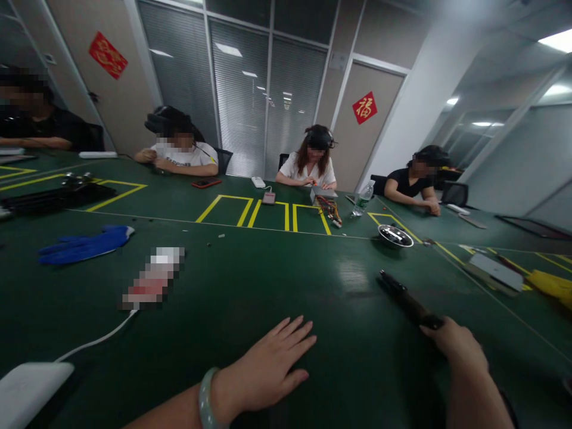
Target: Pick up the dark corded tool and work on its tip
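Observation:
My left hand (270, 364) lies palm down on the green table (286, 274), its fingers stretched out and a pale green bangle (208, 396) around the wrist. Nothing is in it. On the right, my right hand (460, 345) is closed around the near end of a long dark tool (409, 302). The tool slants away from me to the left, its narrow tip pointing toward the table's middle. Its exact kind is too dark to make out, and my fingers hide part of its near end.
A blue glove (84, 245) and a phone (154, 277) cabled to a white power bank (33, 393) lie left. Beyond are a shiny round metal-rimmed bowl (395, 236), a water bottle (363, 199) and a grey box with wires (322, 193). Several people sit across the table.

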{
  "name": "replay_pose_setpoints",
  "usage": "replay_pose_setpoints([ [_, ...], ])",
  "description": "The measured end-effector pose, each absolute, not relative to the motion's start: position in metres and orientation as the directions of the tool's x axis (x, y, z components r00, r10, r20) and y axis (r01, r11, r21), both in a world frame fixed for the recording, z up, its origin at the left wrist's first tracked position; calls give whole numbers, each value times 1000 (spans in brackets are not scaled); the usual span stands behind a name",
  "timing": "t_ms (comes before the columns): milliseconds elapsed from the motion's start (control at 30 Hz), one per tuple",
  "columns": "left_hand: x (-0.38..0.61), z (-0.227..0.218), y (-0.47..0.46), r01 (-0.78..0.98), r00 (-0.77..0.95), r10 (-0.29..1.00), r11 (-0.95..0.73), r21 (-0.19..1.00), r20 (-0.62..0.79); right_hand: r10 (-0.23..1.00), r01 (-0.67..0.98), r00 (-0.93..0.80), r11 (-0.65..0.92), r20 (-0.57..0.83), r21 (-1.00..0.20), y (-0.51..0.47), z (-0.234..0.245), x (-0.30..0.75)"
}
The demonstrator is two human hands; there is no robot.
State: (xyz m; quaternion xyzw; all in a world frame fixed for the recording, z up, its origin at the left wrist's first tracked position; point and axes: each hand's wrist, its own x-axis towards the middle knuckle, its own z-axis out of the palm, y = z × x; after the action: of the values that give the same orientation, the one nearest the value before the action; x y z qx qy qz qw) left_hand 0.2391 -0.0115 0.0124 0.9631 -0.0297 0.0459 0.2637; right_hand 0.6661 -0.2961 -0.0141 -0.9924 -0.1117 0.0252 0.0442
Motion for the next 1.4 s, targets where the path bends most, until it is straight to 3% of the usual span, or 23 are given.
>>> replay_pose_setpoints([
  [67, 240, 13, -12, -78, 995, -33, -855, 512, 97, 143, 135, 987, -986, -80, -96, -286, -7, 655],
  [133, 240, 13, -12, -75, 995, -33, -856, 512, 92, 148, 140, 987, -983, -67, -117, -277, -1, 644],
  [367, 242, 6, -13, -105, 991, -50, -870, 481, 126, 426, 441, 897, -878, 114, -188, -231, 13, 602],
  [567, 246, 15, -17, -291, 957, -244, -832, 473, 159, 730, 796, 604, -573, 320, -195, -159, 28, 517],
  [800, 246, 26, -23, -330, 942, -317, -802, 498, 114, 916, 939, 296, -226, 271, -259, -114, 26, 421],
  [933, 246, 28, -26, -315, 948, -282, -781, 540, 146, 964, 950, 180, -119, 196, -288, -106, 19, 401],
  [1067, 248, 33, -26, -305, 952, -273, -774, 555, 142, 971, 947, 185, -136, 148, -290, -102, 12, 403],
  [1267, 246, 34, -27, -295, 955, -266, -793, 532, 133, 973, 940, 80, -2, 215, -341, -111, 29, 408],
  [1400, 241, 31, -25, -310, 950, -280, -800, 514, 136, 962, 923, 194, -111, 195, -370, -138, 54, 431],
])
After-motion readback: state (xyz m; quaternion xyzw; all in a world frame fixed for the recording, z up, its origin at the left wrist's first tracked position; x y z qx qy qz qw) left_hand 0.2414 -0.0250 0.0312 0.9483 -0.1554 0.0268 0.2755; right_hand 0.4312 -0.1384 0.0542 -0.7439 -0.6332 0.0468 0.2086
